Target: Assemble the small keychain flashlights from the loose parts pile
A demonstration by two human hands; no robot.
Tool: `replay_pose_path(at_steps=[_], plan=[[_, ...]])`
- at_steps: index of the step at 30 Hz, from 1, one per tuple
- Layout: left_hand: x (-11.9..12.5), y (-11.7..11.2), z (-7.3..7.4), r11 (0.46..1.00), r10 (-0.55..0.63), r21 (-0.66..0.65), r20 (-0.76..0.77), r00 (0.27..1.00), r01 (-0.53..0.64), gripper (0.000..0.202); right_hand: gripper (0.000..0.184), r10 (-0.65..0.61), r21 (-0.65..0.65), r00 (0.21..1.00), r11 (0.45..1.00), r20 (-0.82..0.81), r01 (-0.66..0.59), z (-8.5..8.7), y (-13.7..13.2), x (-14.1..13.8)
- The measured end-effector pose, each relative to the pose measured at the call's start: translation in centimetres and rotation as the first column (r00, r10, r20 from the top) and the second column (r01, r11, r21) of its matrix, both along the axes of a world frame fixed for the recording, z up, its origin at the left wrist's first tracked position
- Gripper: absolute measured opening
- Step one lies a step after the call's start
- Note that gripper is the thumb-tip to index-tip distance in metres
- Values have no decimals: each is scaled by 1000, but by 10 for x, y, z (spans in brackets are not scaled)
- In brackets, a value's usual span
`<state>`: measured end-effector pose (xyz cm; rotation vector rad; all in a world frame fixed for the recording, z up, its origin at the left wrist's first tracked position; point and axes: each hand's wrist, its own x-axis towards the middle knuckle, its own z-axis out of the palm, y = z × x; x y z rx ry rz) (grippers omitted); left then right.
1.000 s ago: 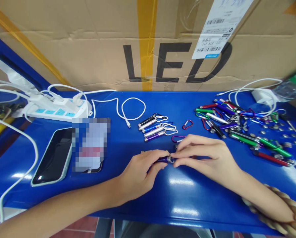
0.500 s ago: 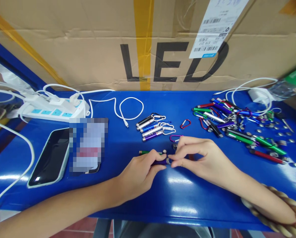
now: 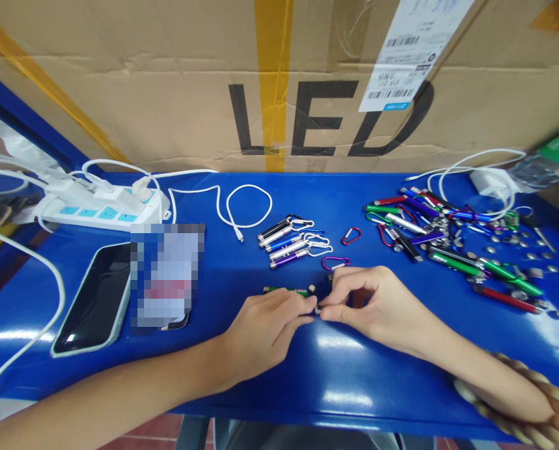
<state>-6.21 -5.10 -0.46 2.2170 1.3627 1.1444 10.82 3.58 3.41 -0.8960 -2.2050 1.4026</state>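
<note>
My left hand (image 3: 263, 331) is closed around a slim dark purple penlight tube, which the fingers now almost fully cover. Facing it, my right hand (image 3: 377, 303) pinches a small silver piece (image 3: 319, 309) at the tube's end; whether it is a cap or a button cell I cannot tell. Just behind my left fingers lie a green penlight tube (image 3: 284, 291) and a small round silver part (image 3: 312, 289). Past my right fingers rest a purple carabiner (image 3: 334, 264) and a red carabiner (image 3: 351, 235). Several penlights with carabiners (image 3: 289, 255) lie in a row beyond.
A heap of coloured penlights (image 3: 458, 259) and scattered button cells (image 3: 530, 255) covers the right of the blue table (image 3: 204, 381). On the left are two phones (image 3: 94, 297), a power strip (image 3: 105, 209) and white cables (image 3: 249, 186). A large cardboard box (image 3: 167, 81) stands behind.
My right hand has shifted slightly lower, uncovering more of the purple carabiner. My left fingers now hide nearly all of the tube, which showed more before.
</note>
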Motion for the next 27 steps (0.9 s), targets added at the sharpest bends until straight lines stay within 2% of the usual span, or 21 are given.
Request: replay_pose_path(at_steps=[4, 10, 16, 20, 23, 27], plan=[[1, 0, 0, 999, 22, 27, -7, 1000, -22, 8, 14, -1, -89, 1000, 996, 20, 3, 2, 1, 0], [1, -2, 7, 996, 57, -73, -37, 998, -59, 17, 24, -18, -101, 999, 995, 42, 22, 6, 2, 0], [1, 0, 12, 987, 34, -158, 32, 999, -28, 21, 27, -27, 38, 998, 999, 56, 24, 4, 2, 3], [-1, -1, 17, 960, 37, -281, 78, 996, -13, 21, 16, -47, 196, 996, 979, -70, 60, 4, 3, 5], [-2, -1, 18, 945, 56, -327, 94, 994, -22, 21, 15, 7, 297, 988, 954, -156, 41, 2, 4, 7], [-2, -1, 16, 934, 63, -356, 86, 994, -28, 22, 11, 78, 378, 983, 926, -166, -9, 0, 6, 7]])
